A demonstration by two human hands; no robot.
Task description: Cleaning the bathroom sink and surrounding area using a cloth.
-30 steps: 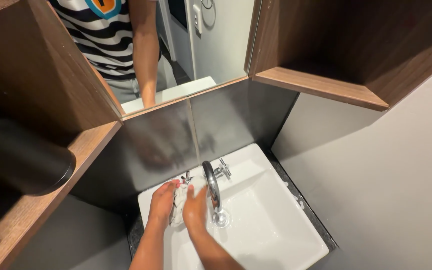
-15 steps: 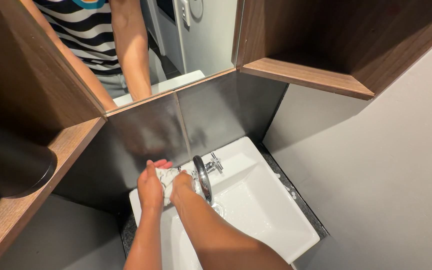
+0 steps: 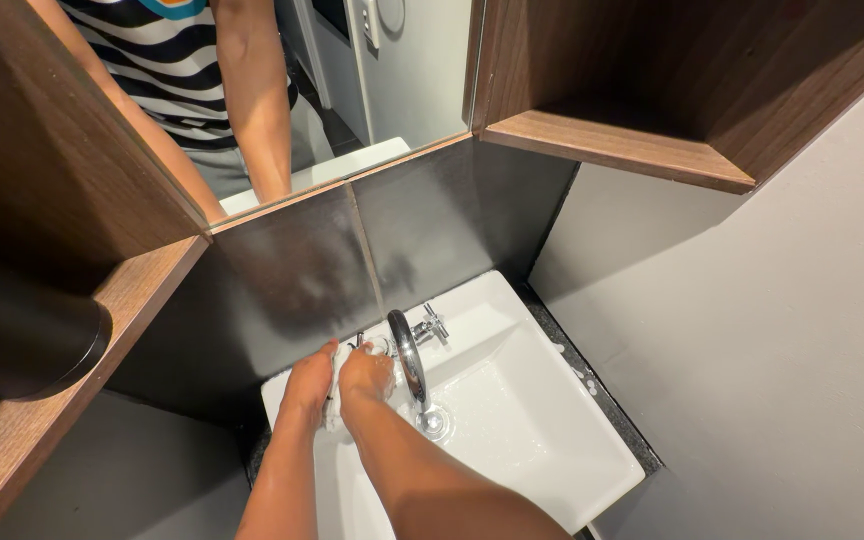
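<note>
Fig.: your left hand (image 3: 309, 385) & right hand (image 3: 365, 375), grips clamped on the white cloth (image 3: 335, 400) between them, just left of the faucet (image 3: 409, 355).

Sink (image 3: 542, 440) sits low in the middle, tucked into the corner against the back wall. Faucet (image 3: 410, 358) stands at its rear edge, arching forward over the basin, with a cross handle (image 3: 432, 325) just behind and right of it. Left hand (image 3: 312, 382) and right hand (image 3: 365, 376) meet at the sink's back left corner, left of the faucet, a cloth (image 3: 337, 400) pressed between them. Mirror (image 3: 302, 90) hangs above the back wall. One wooden shelf (image 3: 62, 390) juts out on the left with a cylinder (image 3: 22, 340) lying on it; another shelf (image 3: 612, 145) sits up on the right, above the sink.
</note>
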